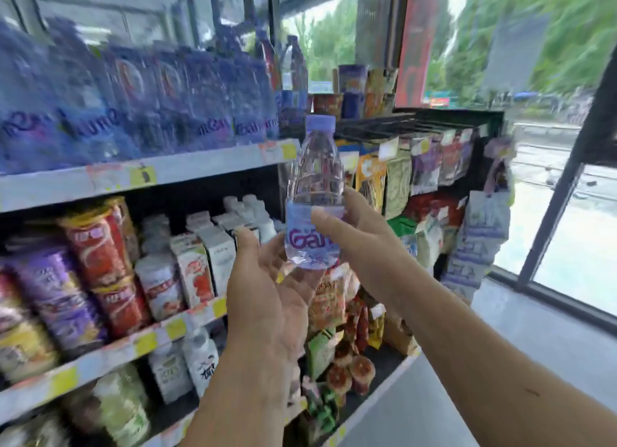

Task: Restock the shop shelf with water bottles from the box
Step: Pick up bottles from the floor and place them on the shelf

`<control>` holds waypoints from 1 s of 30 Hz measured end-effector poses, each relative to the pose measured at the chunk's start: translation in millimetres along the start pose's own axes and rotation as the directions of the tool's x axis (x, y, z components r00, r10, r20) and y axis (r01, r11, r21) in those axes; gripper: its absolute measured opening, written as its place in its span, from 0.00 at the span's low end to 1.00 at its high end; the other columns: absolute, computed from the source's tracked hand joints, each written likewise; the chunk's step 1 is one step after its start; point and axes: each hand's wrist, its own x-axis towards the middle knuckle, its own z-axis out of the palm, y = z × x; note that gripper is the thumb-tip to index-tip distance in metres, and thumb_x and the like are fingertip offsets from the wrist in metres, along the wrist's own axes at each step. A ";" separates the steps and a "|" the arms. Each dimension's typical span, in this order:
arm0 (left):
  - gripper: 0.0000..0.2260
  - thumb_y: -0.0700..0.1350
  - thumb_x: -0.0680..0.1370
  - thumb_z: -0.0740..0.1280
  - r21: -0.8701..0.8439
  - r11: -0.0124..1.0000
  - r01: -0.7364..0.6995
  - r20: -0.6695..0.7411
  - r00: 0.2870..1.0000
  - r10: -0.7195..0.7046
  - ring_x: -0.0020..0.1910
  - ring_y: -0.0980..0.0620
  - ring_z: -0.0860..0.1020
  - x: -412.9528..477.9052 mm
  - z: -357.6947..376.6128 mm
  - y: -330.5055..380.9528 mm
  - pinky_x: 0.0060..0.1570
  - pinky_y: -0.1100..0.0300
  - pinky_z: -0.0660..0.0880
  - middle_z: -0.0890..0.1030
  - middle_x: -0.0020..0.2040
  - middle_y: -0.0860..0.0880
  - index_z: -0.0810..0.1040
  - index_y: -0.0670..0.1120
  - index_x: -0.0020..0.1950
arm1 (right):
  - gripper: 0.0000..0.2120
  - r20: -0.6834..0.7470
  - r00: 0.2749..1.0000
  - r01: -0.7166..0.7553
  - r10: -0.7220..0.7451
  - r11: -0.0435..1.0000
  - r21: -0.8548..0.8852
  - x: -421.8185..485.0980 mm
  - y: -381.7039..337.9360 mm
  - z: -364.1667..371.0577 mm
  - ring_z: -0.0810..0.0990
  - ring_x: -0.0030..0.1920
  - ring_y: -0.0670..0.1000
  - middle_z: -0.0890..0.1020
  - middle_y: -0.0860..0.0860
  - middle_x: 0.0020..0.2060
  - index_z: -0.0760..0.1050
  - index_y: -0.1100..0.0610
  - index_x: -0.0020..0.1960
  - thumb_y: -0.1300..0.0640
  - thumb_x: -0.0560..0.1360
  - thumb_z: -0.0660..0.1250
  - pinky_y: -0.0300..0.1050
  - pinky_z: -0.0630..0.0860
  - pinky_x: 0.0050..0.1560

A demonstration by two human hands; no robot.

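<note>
I'm looking into a small shop: tiered shelves [200, 166] edged with yellow price tags [143, 176], rows of water bottles [213, 105], drink cartons [197, 269], hanging snack bags [397, 182], and a glass front [567, 232] facing the street.

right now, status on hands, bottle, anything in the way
Right hand grips water bottle, upright, cap on. Left hand open at its base. Top shelf row of bottles looks packed, no gap seen.

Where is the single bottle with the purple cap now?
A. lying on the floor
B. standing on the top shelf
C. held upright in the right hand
C: the right hand grips the water bottle around its label, cap upward, while the open left hand is beside its base.
</note>
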 end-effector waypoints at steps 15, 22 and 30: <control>0.30 0.64 0.78 0.61 0.009 0.994 -0.110 -0.002 0.994 0.110 0.54 0.37 0.82 19.8 65.8 67.5 0.50 0.43 0.82 0.82 0.54 0.38 0.81 0.36 0.56 | 0.20 -0.042 0.989 0.132 -0.140 0.978 -0.160 75.4 -59.2 11.7 0.84 0.47 0.43 0.84 0.45 0.50 0.71 0.42 0.57 0.54 0.71 0.76 0.42 0.82 0.49; 0.28 0.65 0.79 0.58 0.154 0.975 -0.158 -0.027 0.986 0.164 0.52 0.44 0.81 59.2 109.1 45.4 0.62 0.40 0.74 0.83 0.51 0.44 0.82 0.41 0.54 | 0.24 -0.035 0.981 0.183 -0.192 0.967 -0.180 133.1 -52.0 -40.3 0.85 0.46 0.46 0.86 0.47 0.46 0.73 0.46 0.60 0.54 0.68 0.79 0.52 0.81 0.52; 0.26 0.65 0.81 0.54 0.323 0.912 -0.253 -0.080 0.953 0.293 0.66 0.46 0.74 114.5 137.4 44.2 0.69 0.45 0.64 0.77 0.66 0.48 0.75 0.47 0.66 | 0.47 0.004 0.991 0.134 -0.135 0.976 -0.171 218.9 -35.2 -87.9 0.81 0.59 0.55 0.80 0.50 0.62 0.66 0.47 0.71 0.37 0.58 0.79 0.59 0.77 0.60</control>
